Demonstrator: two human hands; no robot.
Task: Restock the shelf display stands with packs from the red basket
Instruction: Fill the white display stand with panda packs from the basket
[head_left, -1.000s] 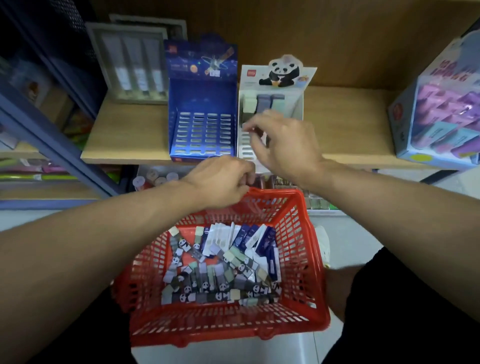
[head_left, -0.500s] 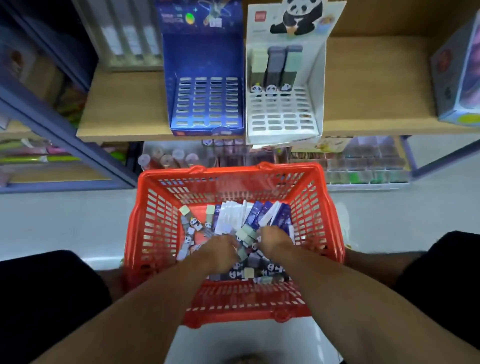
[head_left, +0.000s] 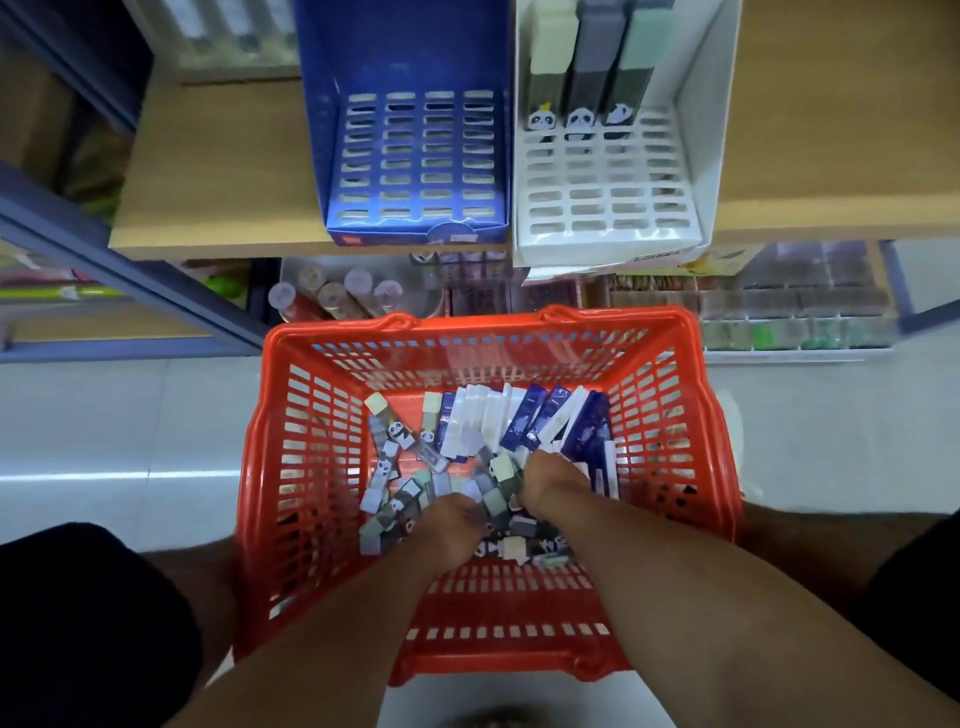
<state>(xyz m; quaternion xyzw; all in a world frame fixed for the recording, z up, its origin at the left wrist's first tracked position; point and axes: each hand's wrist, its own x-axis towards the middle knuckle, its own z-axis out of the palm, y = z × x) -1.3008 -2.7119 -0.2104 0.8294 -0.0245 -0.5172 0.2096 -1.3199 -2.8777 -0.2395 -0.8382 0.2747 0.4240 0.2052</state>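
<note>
We look straight down into a red slotted plastic basket (head_left: 311, 467) sitting between the person's knees, in front of a light wooden shelf board (head_left: 218, 171). Both hands are down inside it, buried in a loose pile of small panda-print packs (head_left: 395, 441) in grey, cream and pale green. Left hand (head_left: 449, 525) is knuckles-up on the pile, fingers curled down into the packs; we can't tell if it actually has hold of one. Right hand (head_left: 545, 480) is just beside it, fingers also dug in among the packs, with a cream-topped pack (head_left: 503, 467) touching its fingers; grip not clear, cannot tell. At the far end of the basket a row of blue-and-white flat packs (head_left: 524, 421) leans on edge.

On the shelf, a blue cardboard display stand (head_left: 415, 156) with a slotted tray shows no packs. Touching its right side is a white cardboard display stand (head_left: 608, 208), holding three tall panda packs (head_left: 579, 78) upright in its back row, front slots open. Below the shelf, round-capped tubes (head_left: 332, 293) and blurred boxed goods (head_left: 779, 306) sit on a lower level
</note>
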